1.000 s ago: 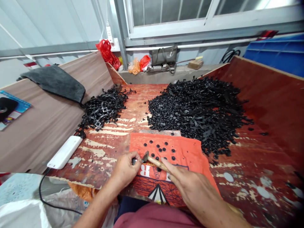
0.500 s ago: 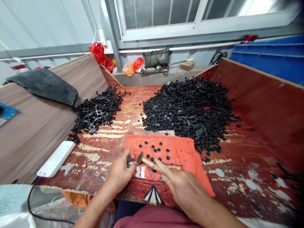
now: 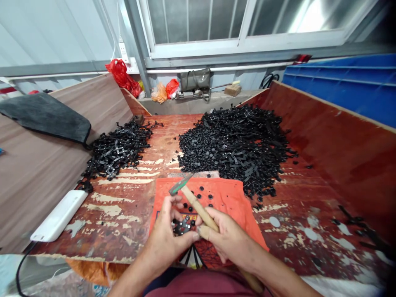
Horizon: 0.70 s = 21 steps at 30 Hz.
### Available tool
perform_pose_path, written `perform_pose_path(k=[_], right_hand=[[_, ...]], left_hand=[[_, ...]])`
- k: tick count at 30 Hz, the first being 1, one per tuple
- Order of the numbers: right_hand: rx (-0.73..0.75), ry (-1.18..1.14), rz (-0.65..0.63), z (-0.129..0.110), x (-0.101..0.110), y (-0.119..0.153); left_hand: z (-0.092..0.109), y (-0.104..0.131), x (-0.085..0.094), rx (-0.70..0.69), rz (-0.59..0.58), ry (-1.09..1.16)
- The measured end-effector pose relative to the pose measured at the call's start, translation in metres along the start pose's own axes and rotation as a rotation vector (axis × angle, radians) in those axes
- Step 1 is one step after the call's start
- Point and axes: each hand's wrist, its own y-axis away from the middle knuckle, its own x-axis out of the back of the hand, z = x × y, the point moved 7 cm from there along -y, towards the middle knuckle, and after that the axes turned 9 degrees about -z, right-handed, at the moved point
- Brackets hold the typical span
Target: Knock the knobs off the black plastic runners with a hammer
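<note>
My left hand (image 3: pixel 168 233) is curled around a cluster of black pieces with shiny rivets (image 3: pixel 185 225), above the orange cloth (image 3: pixel 229 194). The wooden handle of a small hammer (image 3: pixel 199 208) is in my right hand (image 3: pixel 224 235), its green-grey head raised up and to the left, above my left fingers. My two thumbs nearly meet beside the black pieces. Several round black studs (image 3: pixel 210 196) lie on the cloth behind my hands.
A large heap of black parts (image 3: pixel 247 144) covers the right rear of the worn red table (image 3: pixel 145 210); a smaller heap (image 3: pixel 119 146) lies left. A white power bank (image 3: pixel 60 215) sits at the left edge. Wooden side boards flank the table, with a blue crate (image 3: pixel 346 82) beyond.
The hammer has been lifted and its head tilted up. My right hand has drawn in next to my left, which now shows more black pieces. The whole view has shifted slightly.
</note>
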Motion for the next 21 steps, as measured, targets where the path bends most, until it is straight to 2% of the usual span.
perform_pose_path(k=[2,5,8,11,13,15,18,21], right_hand=[[-0.034,-0.122,-0.011,0.008,-0.004,0.0],[-0.004,-0.152,0.075,0.01,-0.002,0.003],[0.055,-0.023,0.206,0.004,0.004,0.011],[0.166,0.194,0.3,-0.007,0.008,0.02],[0.24,0.325,0.302,-0.012,0.005,0.024],[0.298,0.438,0.268,-0.014,-0.002,0.026],[0.362,0.574,0.201,-0.013,-0.015,0.024],[0.408,0.612,0.12,-0.013,-0.024,0.02]], left_hand=[[-0.008,-0.003,0.001,0.067,0.075,0.048],[-0.022,-0.004,-0.002,0.146,0.086,0.139],[-0.031,-0.001,-0.006,0.175,0.071,0.307],[-0.027,0.002,-0.009,0.147,0.045,0.414],[-0.021,0.005,-0.01,0.149,0.001,0.463],[-0.019,0.008,-0.011,0.208,-0.008,0.538],[-0.025,0.016,-0.011,0.353,0.034,0.658],[-0.029,0.015,-0.012,0.354,-0.007,0.701]])
